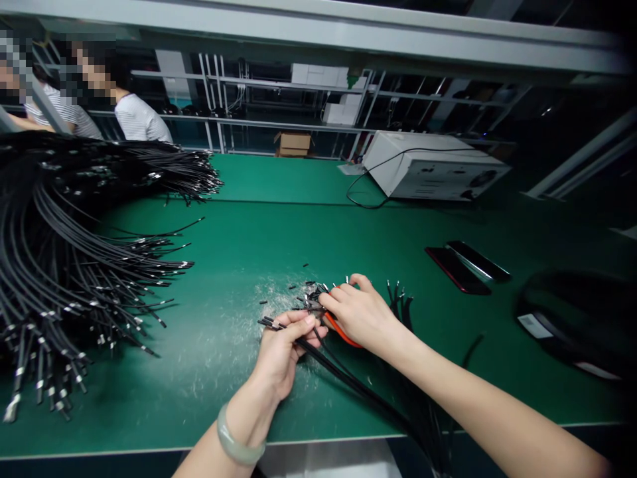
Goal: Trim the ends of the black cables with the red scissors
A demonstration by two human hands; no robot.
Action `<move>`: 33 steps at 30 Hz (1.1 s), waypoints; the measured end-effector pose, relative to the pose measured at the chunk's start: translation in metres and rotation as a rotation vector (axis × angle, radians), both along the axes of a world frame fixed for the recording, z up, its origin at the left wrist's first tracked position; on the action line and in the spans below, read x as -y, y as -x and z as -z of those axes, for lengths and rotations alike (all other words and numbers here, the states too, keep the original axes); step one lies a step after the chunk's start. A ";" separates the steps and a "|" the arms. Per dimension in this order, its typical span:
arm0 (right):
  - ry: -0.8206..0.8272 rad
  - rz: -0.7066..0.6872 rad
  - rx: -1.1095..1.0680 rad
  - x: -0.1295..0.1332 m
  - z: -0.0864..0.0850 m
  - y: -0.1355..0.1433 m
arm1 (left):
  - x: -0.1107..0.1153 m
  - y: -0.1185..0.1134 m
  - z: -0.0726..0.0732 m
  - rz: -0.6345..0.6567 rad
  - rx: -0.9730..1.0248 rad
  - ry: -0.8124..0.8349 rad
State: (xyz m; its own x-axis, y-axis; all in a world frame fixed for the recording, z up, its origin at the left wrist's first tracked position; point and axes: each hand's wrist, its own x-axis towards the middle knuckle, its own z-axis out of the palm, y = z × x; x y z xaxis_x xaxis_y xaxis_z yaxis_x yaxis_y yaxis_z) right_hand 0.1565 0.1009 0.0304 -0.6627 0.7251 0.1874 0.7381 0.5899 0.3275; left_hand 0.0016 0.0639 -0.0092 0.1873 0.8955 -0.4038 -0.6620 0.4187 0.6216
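Note:
My left hand (283,352) is closed round a bundle of black cables (358,385), whose cut ends stick out to the left past the fingers. These cables run down to the right and over the table's front edge. Close beside it, my right hand (358,309) grips orange-handled pliers (343,332); the jaws are near the left fingertips and mostly hidden. Short black cable offcuts (311,289) and fine clear scraps (233,318) lie around the hands on the green table (279,232). More cable ends (401,295) stand up behind my right wrist.
A large pile of black cables (60,219) covers the left side. At the back stand a white machine (438,166) with a cord and a cardboard box (294,143). Two phone-like slabs (458,269) and a black reel (567,325) lie right. Two people (142,119) are behind.

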 end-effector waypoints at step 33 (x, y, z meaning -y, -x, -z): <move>-0.056 -0.051 0.084 0.000 -0.025 0.001 | 0.001 -0.002 0.000 -0.043 -0.035 -0.034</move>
